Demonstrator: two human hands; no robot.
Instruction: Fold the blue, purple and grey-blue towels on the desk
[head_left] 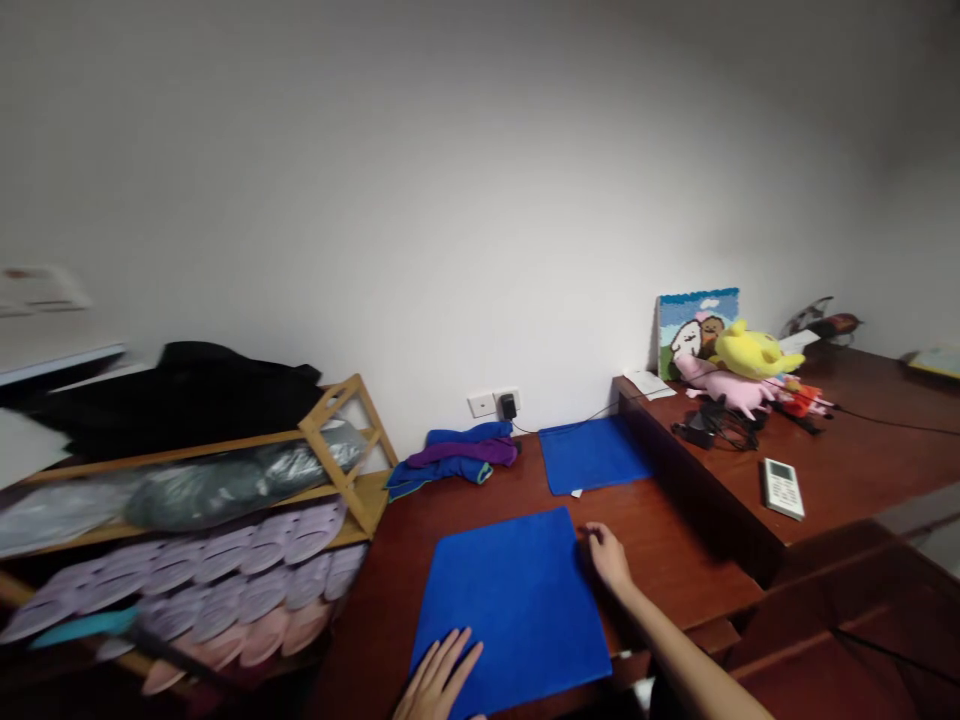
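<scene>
A blue cloth (517,600) lies spread flat on the low wooden table (660,530) in front of me. My left hand (439,680) rests flat on the cloth's near left corner, fingers stretched out. My right hand (606,555) is at the cloth's far right corner, fingers curled at the edge; whether it pinches the cloth I cannot make out. A second folded blue cloth (592,455) lies farther back by the wall. A heap of blue and purple cloths (457,458) sits to its left.
A wooden rack (345,440) at left holds rows of pale slippers (225,590) and bagged items, with dark fabric on top. A higher desk (862,460) at right carries plush toys (742,370), a picture, cables and a white remote (782,488). A wall socket (495,404) has a plug.
</scene>
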